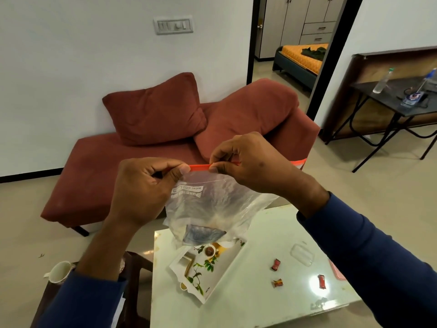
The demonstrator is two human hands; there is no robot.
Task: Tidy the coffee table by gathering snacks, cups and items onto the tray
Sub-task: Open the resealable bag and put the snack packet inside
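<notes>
I hold a clear zip bag [212, 209] with a red seal strip up in the air over the coffee table [248, 304]. My left hand [144, 188] pinches the strip's left end and my right hand [246, 162] pinches it further right. A dark packet lies in the bottom of the bag. Below the bag a white tray [212, 273] with a leaf print rests on the table, and a small object sits on its far end. Three red wrapped candies [275, 265] lie on the table to the right of the tray, with a clear plastic lid [301, 254] beyond them.
A white cup [59, 272] stands on a dark side table at the lower left. A red sofa [106, 174] with two cushions is behind the coffee table. A black folding table [390, 100] with bottles stands at the far right. A pink item edges out under my right sleeve.
</notes>
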